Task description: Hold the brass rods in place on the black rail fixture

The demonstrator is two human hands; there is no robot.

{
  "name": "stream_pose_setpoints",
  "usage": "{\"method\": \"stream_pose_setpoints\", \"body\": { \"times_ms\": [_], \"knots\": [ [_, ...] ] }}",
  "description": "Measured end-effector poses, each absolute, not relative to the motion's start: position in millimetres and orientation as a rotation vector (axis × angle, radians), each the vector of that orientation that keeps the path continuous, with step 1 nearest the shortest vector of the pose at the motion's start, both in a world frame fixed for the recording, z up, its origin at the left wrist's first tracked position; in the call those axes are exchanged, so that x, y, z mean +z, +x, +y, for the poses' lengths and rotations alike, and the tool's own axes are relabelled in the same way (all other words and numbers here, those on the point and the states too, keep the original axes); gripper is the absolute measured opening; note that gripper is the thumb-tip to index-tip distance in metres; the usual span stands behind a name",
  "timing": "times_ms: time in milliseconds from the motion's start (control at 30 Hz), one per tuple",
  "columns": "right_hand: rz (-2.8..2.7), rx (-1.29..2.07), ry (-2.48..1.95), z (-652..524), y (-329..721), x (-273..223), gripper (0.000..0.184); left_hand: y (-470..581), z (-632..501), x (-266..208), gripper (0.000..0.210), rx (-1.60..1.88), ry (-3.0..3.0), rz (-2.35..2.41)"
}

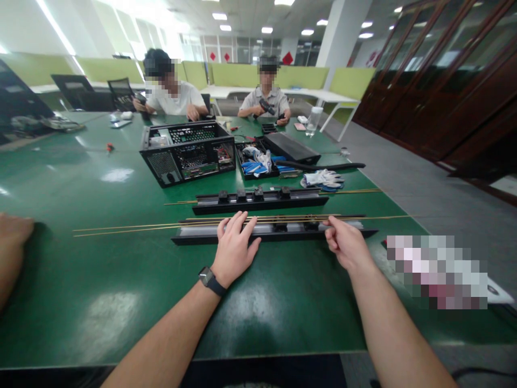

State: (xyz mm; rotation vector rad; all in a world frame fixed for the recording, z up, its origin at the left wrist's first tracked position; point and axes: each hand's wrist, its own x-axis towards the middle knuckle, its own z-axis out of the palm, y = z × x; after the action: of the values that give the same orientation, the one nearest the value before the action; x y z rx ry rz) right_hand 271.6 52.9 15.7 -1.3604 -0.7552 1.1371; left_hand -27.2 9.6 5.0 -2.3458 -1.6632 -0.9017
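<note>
In the head view, a long black rail with a pale inner strip lies across the green table in front of me. Several thin brass-coloured rods run along it and stick out past both ends. My left hand rests over the rail's left half, fingers spread and touching the rods. At the rail's right part, my right hand is closed in a pinch on a rod. Small black blocks sit on the rail between my hands. A second black rail, with similar blocks and rods, lies just behind.
An open black computer case stands behind the rails, beside a black tray of gloves. More gloves lie to the right. Two people sit across the table. Another person's hand is at the left edge.
</note>
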Motion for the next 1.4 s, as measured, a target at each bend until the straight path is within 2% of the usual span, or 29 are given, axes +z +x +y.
{"method": "stream_pose_setpoints", "body": {
  "times_ms": [1400],
  "knots": [
    [-0.758,1.13,-1.352,56.1,276.5,6.9,0.046,-27.1,10.4,4.1,0.047,-0.926,-2.349,-1.669]
  ]
}}
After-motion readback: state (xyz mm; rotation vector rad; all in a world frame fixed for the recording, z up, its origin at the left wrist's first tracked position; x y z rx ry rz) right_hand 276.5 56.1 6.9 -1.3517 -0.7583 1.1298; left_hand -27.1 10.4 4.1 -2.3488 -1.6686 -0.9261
